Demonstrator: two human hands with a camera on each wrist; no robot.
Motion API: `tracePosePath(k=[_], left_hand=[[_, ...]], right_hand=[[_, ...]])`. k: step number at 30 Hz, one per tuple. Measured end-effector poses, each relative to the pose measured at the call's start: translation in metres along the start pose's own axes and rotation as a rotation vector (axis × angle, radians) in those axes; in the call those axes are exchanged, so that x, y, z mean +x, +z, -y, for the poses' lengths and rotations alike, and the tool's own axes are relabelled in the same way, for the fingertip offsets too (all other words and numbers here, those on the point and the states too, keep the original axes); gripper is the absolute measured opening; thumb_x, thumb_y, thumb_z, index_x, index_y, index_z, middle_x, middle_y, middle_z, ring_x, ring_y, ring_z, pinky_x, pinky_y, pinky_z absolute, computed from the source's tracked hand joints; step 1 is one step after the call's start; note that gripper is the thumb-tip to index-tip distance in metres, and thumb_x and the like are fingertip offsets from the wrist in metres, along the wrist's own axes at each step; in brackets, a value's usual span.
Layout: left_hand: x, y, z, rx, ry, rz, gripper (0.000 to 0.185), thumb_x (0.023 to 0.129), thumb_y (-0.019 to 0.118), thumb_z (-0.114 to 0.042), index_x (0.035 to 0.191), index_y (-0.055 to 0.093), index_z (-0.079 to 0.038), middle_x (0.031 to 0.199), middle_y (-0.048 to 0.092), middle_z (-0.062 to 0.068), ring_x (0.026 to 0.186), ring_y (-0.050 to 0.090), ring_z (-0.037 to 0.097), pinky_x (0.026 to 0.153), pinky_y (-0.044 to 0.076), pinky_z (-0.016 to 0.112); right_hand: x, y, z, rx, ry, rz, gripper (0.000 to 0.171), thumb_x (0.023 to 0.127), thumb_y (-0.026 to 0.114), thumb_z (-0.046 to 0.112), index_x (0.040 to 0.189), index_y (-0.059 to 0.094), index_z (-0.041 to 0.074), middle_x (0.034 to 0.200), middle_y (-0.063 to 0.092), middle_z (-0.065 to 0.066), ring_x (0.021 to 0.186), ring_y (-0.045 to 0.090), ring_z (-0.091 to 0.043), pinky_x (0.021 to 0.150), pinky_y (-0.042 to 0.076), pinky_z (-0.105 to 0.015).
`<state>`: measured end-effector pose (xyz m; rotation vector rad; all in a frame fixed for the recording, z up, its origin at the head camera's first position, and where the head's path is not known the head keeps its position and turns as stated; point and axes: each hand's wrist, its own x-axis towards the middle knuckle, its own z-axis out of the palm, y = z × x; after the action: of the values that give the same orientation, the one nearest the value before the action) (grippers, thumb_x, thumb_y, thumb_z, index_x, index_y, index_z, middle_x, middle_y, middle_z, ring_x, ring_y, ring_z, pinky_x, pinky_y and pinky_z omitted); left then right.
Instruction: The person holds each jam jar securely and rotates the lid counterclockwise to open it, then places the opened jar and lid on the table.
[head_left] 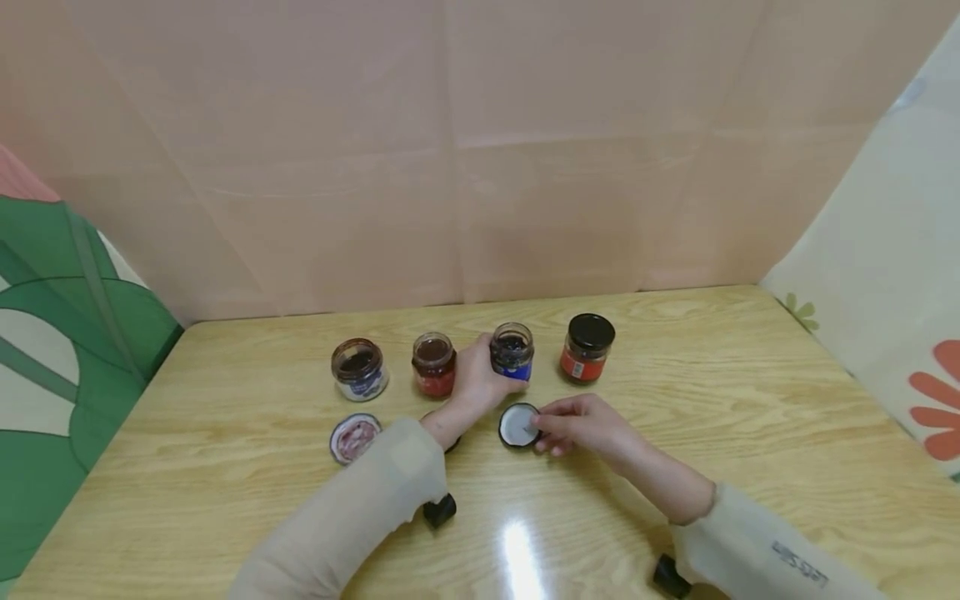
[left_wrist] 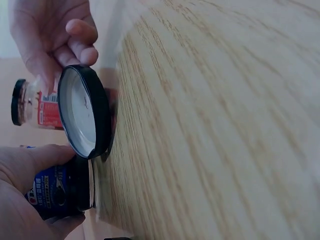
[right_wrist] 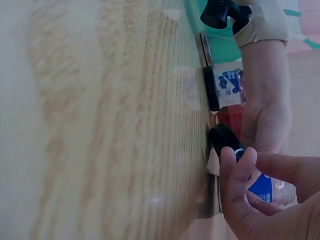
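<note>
Hands are engaged: the left hand (head_left: pixel 476 375) is wrapped round the small open blue-labelled glass jar (head_left: pixel 512 352), rigid, breakable and best held by its sides, while the light black metal lid (head_left: pixel 519 424) is pinched at its rim by the right hand (head_left: pixel 581 423).

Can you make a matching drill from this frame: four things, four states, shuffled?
Things:
1. blue-label jar
2. red-label jar
3. black lid
4. left-end jar

States:
a. lid screwed on, nobody touching it
b. gripped by the left hand
c. open, standing apart from both hands
d. inside facing up, pinched by the right hand

Pairs: 1-b, 2-a, 3-d, 4-c
</note>
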<state>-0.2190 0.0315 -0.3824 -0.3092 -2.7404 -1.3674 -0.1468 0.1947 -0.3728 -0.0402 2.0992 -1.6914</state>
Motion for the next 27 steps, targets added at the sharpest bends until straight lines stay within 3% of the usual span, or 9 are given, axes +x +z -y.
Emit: tracePosePath(k=[18,27], left_hand=[[-0.0026,0.0001,-0.0049,0.047,-0.001,-0.015,0.062,0.061,0.089,-0.012,0.112,0.055,-0.001,0.105,0.068,0.018,0.103,0.062,0.036,0.096,0.048,0.043],[-0.0023,0.0014,-0.0080,0.006,-0.057,-0.018,0.073,0.065,0.087,-0.012,0.124,0.045,-0.001,0.116,0.063,0.020,0.110,0.059,0.035,0.098,0.047,0.043]], right_hand=[[-0.0004,0.0002,0.0011,0.063,-0.027,0.026,0.039,0.093,0.052,0.000,0.124,0.045,-0.025,0.097,0.070,-0.024,0.076,0.068,-0.008,0.072,0.057,-0.022],[-0.0024,0.0022,0.0066,0.069,-0.028,0.013,0.039,0.093,0.054,0.001,0.122,0.047,-0.024,0.105,0.066,-0.031,0.083,0.070,-0.012,0.079,0.057,-0.029]])
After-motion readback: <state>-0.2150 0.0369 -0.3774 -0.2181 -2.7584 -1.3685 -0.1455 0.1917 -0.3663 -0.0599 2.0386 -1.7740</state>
